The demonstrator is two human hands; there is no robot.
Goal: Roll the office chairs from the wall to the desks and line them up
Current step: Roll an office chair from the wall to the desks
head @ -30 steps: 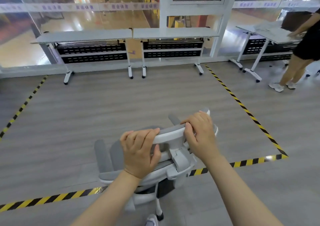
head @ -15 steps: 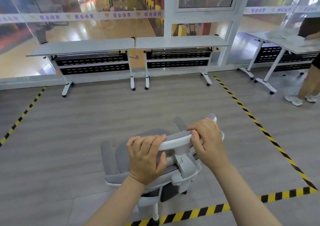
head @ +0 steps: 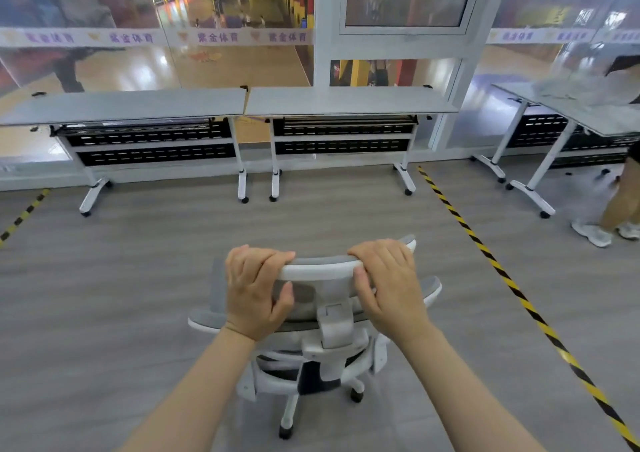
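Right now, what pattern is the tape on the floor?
The floor tape has diagonal black and yellow stripes, shown best in the head view.

White-and-grey chair (head: 332, 316), yellow-black striped floor tape (head: 512, 282), grey desks (head: 346, 102)

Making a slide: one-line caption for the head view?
Both hands, left and right, grip the office chair headrest, facing two desks.

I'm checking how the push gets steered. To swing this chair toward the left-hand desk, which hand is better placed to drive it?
Probably the right hand: it grips the headrest at its right end, so pushing there should turn the chair leftward toward the left desk. The left hand can pivot.
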